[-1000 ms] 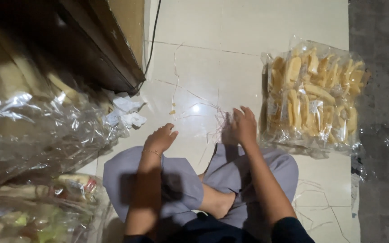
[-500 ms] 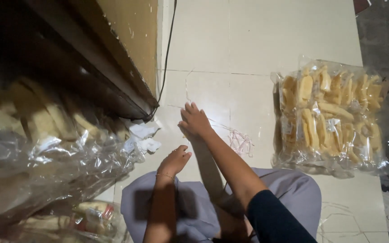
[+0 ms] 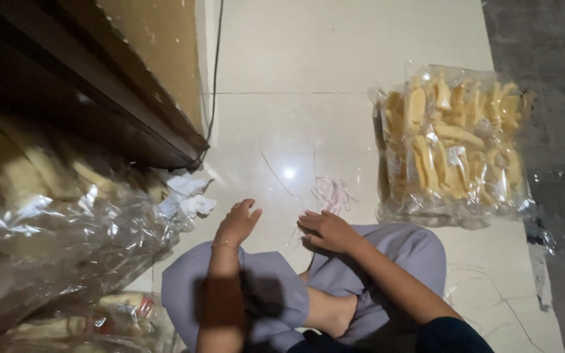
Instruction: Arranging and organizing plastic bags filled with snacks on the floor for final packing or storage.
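A big clear plastic sack of pale yellow sticks crowds my left side under the dark wooden furniture edge, with crumpled white paper scraps beside it. My left hand hovers over my knee, fingers loosely apart, holding nothing. My right hand rests on my grey trouser leg, fingers curled (whether they pinch anything, I cannot tell), just short of the thin pinkish plastic strings on the cream floor tiles. The clear packet of yellow snack sticks lies well to the right; open tile stretches ahead.
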